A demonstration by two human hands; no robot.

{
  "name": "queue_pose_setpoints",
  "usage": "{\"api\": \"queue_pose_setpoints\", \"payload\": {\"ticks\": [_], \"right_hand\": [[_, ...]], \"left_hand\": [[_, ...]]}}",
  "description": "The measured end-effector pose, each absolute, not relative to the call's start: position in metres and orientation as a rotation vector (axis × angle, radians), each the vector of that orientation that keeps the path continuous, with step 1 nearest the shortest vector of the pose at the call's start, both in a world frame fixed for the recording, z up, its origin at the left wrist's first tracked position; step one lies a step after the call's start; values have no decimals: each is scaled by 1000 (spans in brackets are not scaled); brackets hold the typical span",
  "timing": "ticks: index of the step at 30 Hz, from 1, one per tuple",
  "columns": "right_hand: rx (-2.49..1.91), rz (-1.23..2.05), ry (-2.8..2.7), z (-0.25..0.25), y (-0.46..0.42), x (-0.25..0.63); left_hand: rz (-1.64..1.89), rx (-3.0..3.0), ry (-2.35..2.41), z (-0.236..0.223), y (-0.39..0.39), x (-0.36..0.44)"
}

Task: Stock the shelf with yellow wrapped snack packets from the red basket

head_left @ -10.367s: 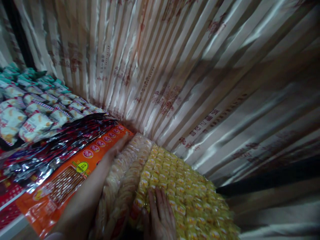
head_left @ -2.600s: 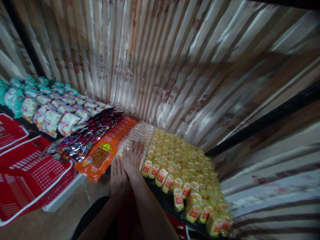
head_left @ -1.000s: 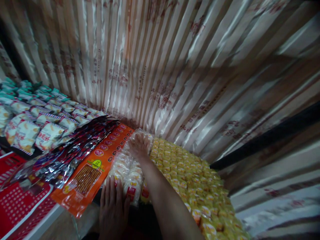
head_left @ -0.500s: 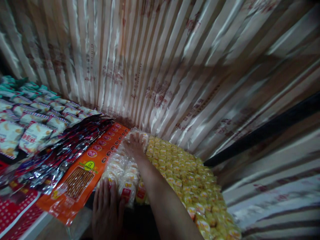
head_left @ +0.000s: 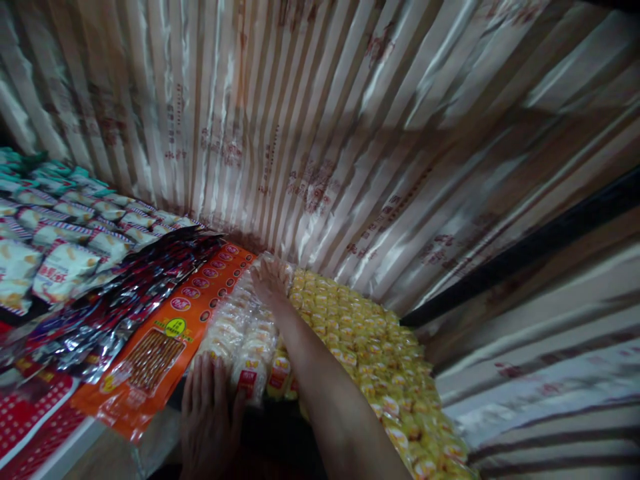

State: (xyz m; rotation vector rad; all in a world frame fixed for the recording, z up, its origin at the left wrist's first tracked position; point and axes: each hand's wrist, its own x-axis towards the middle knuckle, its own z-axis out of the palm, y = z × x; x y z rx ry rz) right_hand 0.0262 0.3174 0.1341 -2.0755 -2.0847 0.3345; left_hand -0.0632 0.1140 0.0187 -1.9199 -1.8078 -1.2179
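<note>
Resting the right hand [head_left: 270,283] on the far end of the white packs [head_left: 257,327], just right of the orange pack [head_left: 185,323], with fingers slightly spread. Covering the white packs' near end, beside the orange pack's lower half, with the left hand [head_left: 210,417], keeping fingers flat and thumb apart. Seeing yellow packs [head_left: 360,347] farther right of the orange pack; dark packs [head_left: 135,300] just left of it, then snack bags [head_left: 65,267]; pleated sheeting [head_left: 310,133] behind it.

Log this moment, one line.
left hand: at near end of white plastic-wrapped packets; right hand: at far end; packets' left: flat orange plastic pouch; packets' right: yellow plastic-wrapped packets
</note>
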Motion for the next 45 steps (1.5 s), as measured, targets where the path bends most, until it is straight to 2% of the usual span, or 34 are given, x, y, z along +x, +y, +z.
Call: {"api": "queue_pose_setpoints", "payload": {"ticks": [4,9,16,21,25,32,39,45], "right_hand": [[-1873,166,-1922,161,283,41],[-1604,85,-1911,170,180,75],[-1596,142,-1817,100,11,130],[-1791,258,-1581,51,-53,155],[-1808,379,-1454,46,-71,161],[-1767,347,-1364,60,-68,168],[-1645,96,-1352,50,-53,184],[-1677,19,-1344,50,-49,202]], "left_hand": [[-1192,-1919,-1756,24,112,-64],[-1129,-1914,-1757,22,113,-66],[-1283,-1973,-1776,23,83,-59],[-1330,-2340,-1576,13,15,-17],[-1395,-2618,-1634,16,-12,28],[-1705,-2537,-2063,57,23,80],[-1479,-2584,-2316,70,32,96],[-1580,-2617,-2128,70,34,104]]}}
